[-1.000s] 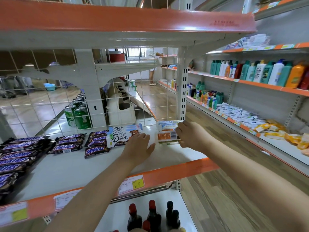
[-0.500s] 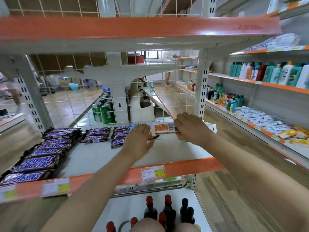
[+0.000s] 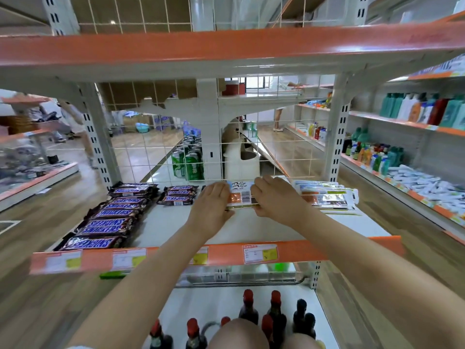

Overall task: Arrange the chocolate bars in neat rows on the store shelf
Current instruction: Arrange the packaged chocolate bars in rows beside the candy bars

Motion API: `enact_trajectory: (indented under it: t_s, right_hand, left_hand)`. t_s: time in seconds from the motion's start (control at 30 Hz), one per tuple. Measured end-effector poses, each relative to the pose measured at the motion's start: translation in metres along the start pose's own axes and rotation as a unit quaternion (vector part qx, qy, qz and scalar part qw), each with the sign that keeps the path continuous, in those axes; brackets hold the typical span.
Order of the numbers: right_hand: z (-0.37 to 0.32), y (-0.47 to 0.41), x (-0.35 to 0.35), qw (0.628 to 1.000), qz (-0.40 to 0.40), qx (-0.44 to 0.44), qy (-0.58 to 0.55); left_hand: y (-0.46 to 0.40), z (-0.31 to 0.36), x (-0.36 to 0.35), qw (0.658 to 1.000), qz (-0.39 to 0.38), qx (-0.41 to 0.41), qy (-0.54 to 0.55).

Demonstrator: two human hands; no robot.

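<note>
While both hands square it up, a light-wrapped chocolate bar stack [image 3: 241, 196] sits mid-shelf, right of the Snickers rows [image 3: 110, 220]. The left hand [image 3: 214, 205] and right hand [image 3: 274, 197] clasp its ends, fingers closed on the wrappers, likely to align edges. Half a second earlier, the stack sat nearer the Snickers.

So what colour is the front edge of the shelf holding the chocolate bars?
Orange, with white and yellow price labels; the head view shows the shelf edge best.
</note>
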State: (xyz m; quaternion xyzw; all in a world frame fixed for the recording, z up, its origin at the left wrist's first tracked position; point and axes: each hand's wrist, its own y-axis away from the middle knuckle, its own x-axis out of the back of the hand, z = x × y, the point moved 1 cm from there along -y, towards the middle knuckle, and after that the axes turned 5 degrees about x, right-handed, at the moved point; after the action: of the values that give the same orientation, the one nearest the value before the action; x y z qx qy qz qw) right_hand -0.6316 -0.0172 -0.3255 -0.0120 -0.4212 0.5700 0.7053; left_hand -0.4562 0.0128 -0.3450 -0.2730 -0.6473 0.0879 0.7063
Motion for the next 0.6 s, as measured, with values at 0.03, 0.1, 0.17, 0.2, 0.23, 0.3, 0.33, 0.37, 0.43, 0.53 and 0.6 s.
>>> enact_trajectory:
  t_s: [0.03, 0.1, 0.17, 0.2, 0.23, 0.3, 0.33, 0.37, 0.43, 0.53, 0.6]
  right_hand:
    - [-0.002, -0.002, -0.001, 1.000, 0.001, 0.002, -0.003]
    - [-0.006, -0.006, -0.001, 1.000, 0.004, 0.002, -0.001]
    - [-0.009, -0.009, 0.000, 1.000, 0.005, 0.001, 0.003]
    - [-0.010, -0.009, 0.000, 1.000, 0.006, 0.002, 0.003]
    - [-0.011, -0.010, 0.000, 1.000, 0.006, 0.002, 0.002]
    - [-0.012, -0.009, -0.001, 1.000, 0.007, 0.001, 0.000]
    - [-0.012, -0.007, -0.001, 1.000, 0.009, -0.001, -0.002]
    - [-0.011, -0.005, -0.001, 1.000, 0.012, -0.007, -0.002]
    - [-0.005, 0.000, 0.000, 1.000, 0.017, -0.023, -0.010]
    - [0.005, 0.010, 0.000, 0.999, 0.008, -0.038, -0.018]
    - [0.008, 0.015, 0.000, 0.999, 0.004, -0.038, -0.007]
  left_hand:
    - [0.001, -0.004, -0.001, 1.000, -0.001, 0.003, -0.001]
    - [0.002, -0.009, 0.000, 1.000, 0.001, 0.006, -0.014]
    - [0.004, -0.009, 0.002, 1.000, 0.021, -0.002, -0.019]
    - [0.004, -0.007, 0.003, 1.000, 0.017, -0.002, -0.017]
    - [0.004, -0.008, 0.003, 1.000, 0.012, -0.001, -0.015]
    - [0.003, -0.008, 0.001, 1.000, 0.009, 0.002, -0.017]
    - [0.003, -0.008, 0.000, 1.000, 0.010, 0.005, -0.016]
    - [0.002, -0.008, -0.001, 1.000, 0.014, 0.005, -0.012]
    - [0.004, -0.008, 0.000, 1.000, 0.023, 0.007, -0.007]
    - [0.005, -0.012, 0.001, 0.999, 0.039, 0.008, 0.004]
    - [0.005, -0.011, 0.000, 0.999, 0.041, 0.002, 0.006]
